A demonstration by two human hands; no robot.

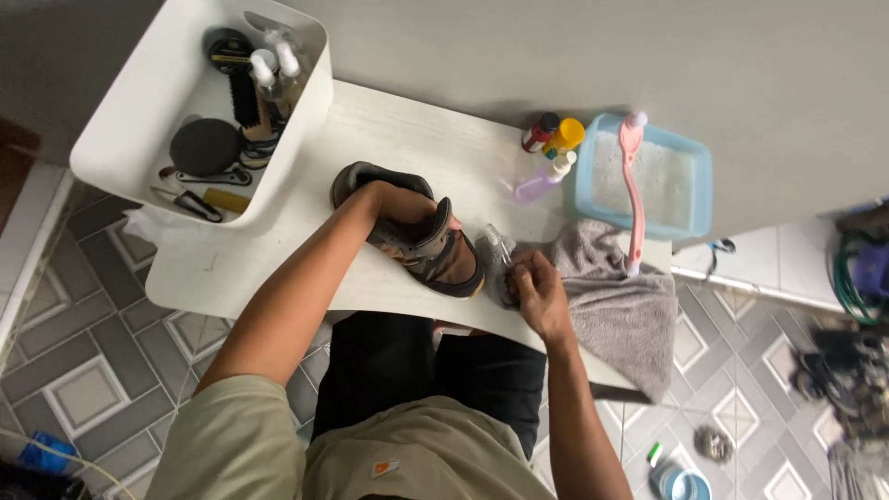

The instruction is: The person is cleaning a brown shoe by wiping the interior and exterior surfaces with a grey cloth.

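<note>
A dark grey and brown shoe lies on its side on the white table. My left hand is pushed into the shoe's opening and holds it. My right hand pinches a small grey cloth against the shoe's toe end. A small clear object beside my right fingers is too blurred to name.
A white caddy with brushes, a round tin and spray bottles sits at the table's left. A grey towel hangs over the right edge. A blue basin of soapy water holds a pink brush; small bottles stand beside it. Tiled floor lies below.
</note>
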